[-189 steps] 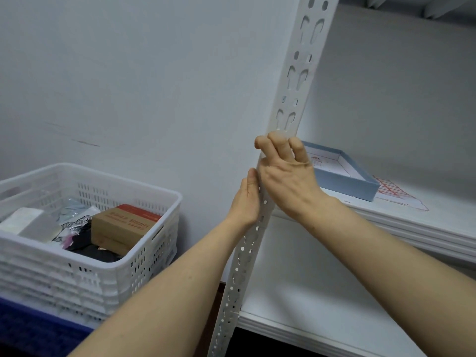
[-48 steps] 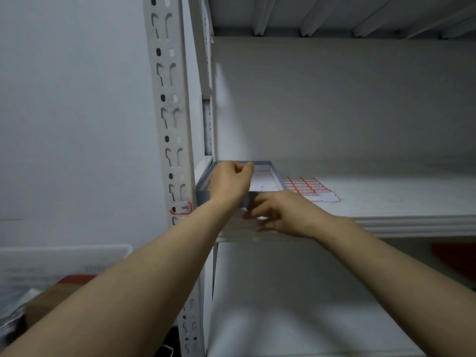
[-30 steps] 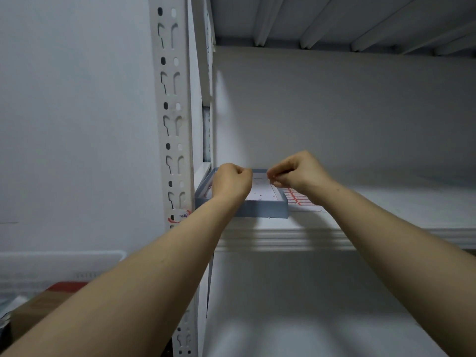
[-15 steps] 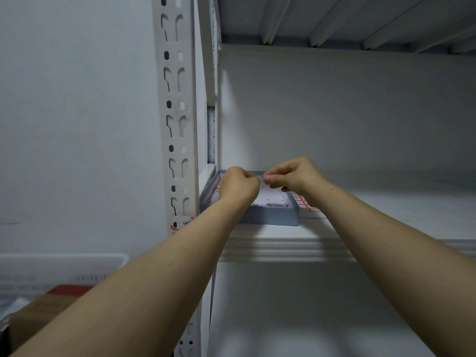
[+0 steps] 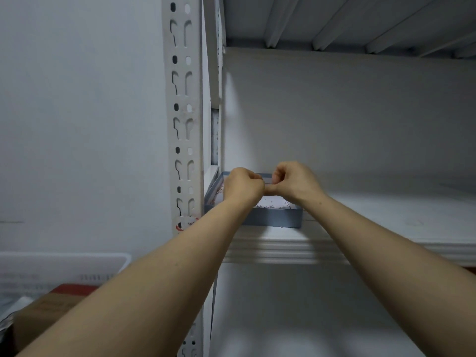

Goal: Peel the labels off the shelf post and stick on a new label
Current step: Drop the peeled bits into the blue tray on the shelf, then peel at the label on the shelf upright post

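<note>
Both curled hands meet over the shallow grey-blue cardboard tray (image 5: pixel 273 220) at the white shelf's (image 5: pixel 386 228) left front corner. The left hand (image 5: pixel 242 188) and right hand (image 5: pixel 293 182) pinch something too small to tell. A red-marked white label (image 5: pixel 186 224) sits on the white slotted metal shelf post (image 5: pixel 183 104), just beside the tray.

- A storeroom or stockroom is showing here: a white boltless metal rack with a slotted shelf post (image 5: pixel 183 119) is standing against a plain white wall (image 5: pixel 77 124).
- Bare white shelf boards (image 5: pixel 283 249) are running rightward, ribbed underneath.
- A white plastic crate (image 5: pixel 64 269) holding a cardboard box (image 5: pixel 49 313) is sitting beside the rack.
</note>
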The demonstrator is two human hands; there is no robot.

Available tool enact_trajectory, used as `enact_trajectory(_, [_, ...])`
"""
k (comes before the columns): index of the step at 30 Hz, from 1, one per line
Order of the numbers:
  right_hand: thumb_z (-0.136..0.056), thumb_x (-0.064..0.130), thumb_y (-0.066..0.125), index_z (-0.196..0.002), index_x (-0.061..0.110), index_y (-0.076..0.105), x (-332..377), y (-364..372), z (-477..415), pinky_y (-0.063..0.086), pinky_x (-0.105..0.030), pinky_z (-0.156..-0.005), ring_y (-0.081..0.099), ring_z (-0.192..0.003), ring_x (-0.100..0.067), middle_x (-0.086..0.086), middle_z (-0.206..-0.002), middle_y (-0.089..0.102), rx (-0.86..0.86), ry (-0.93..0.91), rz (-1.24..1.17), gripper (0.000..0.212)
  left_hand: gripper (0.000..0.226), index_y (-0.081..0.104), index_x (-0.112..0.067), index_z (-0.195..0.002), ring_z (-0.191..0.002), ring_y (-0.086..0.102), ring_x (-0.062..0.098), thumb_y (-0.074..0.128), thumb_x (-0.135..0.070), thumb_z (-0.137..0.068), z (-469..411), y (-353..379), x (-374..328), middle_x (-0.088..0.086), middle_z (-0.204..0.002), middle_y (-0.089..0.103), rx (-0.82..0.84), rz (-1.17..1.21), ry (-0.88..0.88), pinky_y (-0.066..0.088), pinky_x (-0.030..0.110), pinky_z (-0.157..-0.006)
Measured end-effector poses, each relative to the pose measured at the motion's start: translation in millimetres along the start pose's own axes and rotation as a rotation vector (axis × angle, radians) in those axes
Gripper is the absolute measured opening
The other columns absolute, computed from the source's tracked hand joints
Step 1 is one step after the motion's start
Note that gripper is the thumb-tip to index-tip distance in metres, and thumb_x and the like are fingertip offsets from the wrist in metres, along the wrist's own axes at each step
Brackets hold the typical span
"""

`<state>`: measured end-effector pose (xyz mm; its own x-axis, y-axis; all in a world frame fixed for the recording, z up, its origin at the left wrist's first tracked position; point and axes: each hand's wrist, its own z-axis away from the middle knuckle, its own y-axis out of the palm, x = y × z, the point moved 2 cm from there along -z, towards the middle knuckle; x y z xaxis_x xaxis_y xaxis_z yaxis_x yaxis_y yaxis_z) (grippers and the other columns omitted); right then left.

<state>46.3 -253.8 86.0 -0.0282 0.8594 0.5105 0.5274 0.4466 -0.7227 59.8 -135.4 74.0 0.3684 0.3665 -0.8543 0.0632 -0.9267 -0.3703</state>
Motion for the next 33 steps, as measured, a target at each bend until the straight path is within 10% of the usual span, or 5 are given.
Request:
enact_trajectory(6, [-0.08, -0.008, 0.048, -0.116, 0.027, 0.061, -1.0, 2.3, 3.1, 0.046, -0.017, -0.068, 0.065, -0.09, -0.017, -0.003, -0.12, 0.059, 0.097, -0.137, 0.077, 0.052, 0.033, 0.066, -0.007, -0.115, -0.104, 0.061, 0.026, 0.047, -0.003, -0.088, 8.1, -3.2, -0.4, 0.01, -0.113, 0.067, -0.002, -0.052, 0.051, 0.051, 0.034, -0.087])
enact_trajectory(10, [-0.09, 0.031, 0.051, -0.088, 0.029, 0.067, 7.5, -2.0, 15.2, 0.056, -0.041, -0.077, 0.07, -0.068, -0.017, 0.003, -0.077, 0.074, -0.039, -0.055, -0.088, 0.017, 0.037, 0.057, -0.011, -0.127, -0.12, 0.053, 0.02, 0.047, -0.007, -0.091, 27.7, -9.7, 2.8, 0.005, -0.132, 0.058, -0.012, -0.144, 0.188, 0.042, 0.031, -0.098])
enact_trajectory(16, [-0.09, 0.003, 0.049, -0.114, 0.012, 0.066, 40.5, 11.5, 55.2, 0.048, -0.037, -0.095, 0.062, -0.104, -0.022, -0.006, -0.115, 0.066, -0.12, -0.27, -0.27, 0.031, 0.046, 0.057, -0.01, -0.122, -0.111, 0.038, 0.013, 0.052, -0.005, -0.077, 80.1, -42.3, 34.9, 0.009, -0.123, 0.046, -0.438, -0.122, 0.584, 0.036, 0.023, -0.098])
enact_trajectory(25, [-0.092, 0.001, 0.041, -0.125, 0.006, 0.056, 72.7, 70.5, 82.9, 0.045, -0.039, -0.103, 0.058, -0.112, -0.02, -0.006, -0.117, 0.063, 0.209, -0.05, -0.75, 0.036, 0.083, 0.021, -0.014, -0.148, -0.125, 0.042, 0.016, 0.07, -0.025, -0.082, 86.4, -78.8, 95.9, 0.003, -0.138, 0.042, -0.322, 0.317, -0.114, 0.037, 0.035, -0.106])
enact_trajectory(33, [-0.093, -0.005, 0.033, -0.101, 0.018, 0.062, 72.7, 79.0, 80.5, 0.054, -0.014, -0.074, 0.066, -0.089, -0.013, -0.005, -0.1, 0.068, 0.35, -0.039, -0.94, 0.039, 0.019, 0.067, -0.011, -0.1, -0.073, 0.063, 0.008, 0.064, -0.024, -0.086, 71.9, -72.3, 96.7, 0.0, -0.085, 0.069, -0.205, 0.496, -0.102, 0.048, 0.015, -0.061])
